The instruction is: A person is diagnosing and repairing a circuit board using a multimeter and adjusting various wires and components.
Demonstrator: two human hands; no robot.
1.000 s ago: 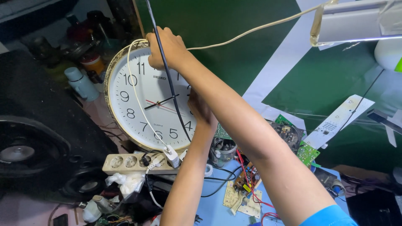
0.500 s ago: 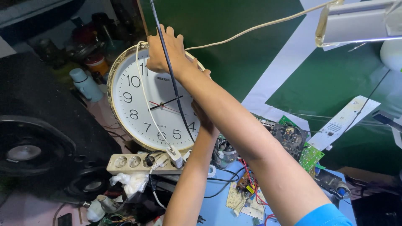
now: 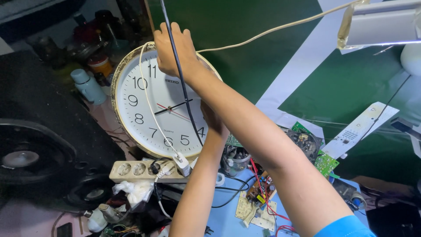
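Note:
A round white wall clock (image 3: 144, 109) with a gold rim stands upright at the back of the bench. My right hand (image 3: 175, 50) reaches across and grips its top edge. My left hand (image 3: 212, 120) holds the clock's right edge, partly hidden behind my right forearm. A black cable (image 3: 186, 101) hangs down in front of the dial and over my right hand. A thin white cable (image 3: 151, 114) also crosses the dial, down to a plug in the power strip (image 3: 136, 170).
A large black speaker (image 3: 39, 131) fills the left side. Circuit boards (image 3: 258, 188) and loose wires lie on the blue surface below my arms. A pale bottle (image 3: 87, 85) and jars stand behind the clock. A white lamp (image 3: 381, 26) hangs at top right.
Both hands stay on the clock in the same grips. The clock rocked slightly and the view shifted a little.

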